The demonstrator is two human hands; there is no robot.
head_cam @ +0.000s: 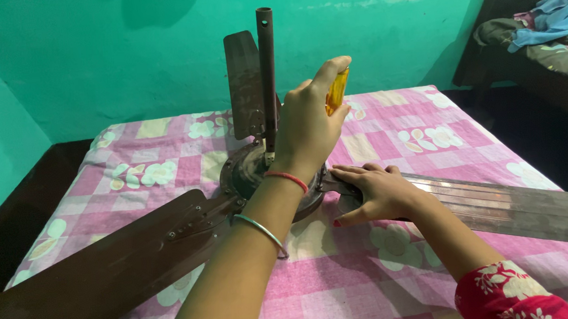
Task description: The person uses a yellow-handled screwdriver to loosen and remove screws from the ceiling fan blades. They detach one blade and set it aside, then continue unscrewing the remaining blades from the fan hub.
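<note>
Green painted walls (120,51) close in this room, and a bed covered with a pink checked sheet with pale flowers (348,289) fills the middle of it. To the far right, in shadow, a second dark bed (548,85) carries a heap of crumpled clothes (556,16).

On the pink sheet lies a brown ceiling fan (251,172), its down rod (268,73) standing upright from the round motor housing. One long blade (104,275) runs off to the lower left, another blade (517,205) stretches right, and a third (245,81) rises behind the rod.

The left hand (305,127) hovers above the housing, its fingers curled tight around the yellow handle of a screwdriver (336,89); the tip is hidden. The right hand (374,193) lies flat with its fingers close together, pressing the root of the right blade beside the housing.
</note>
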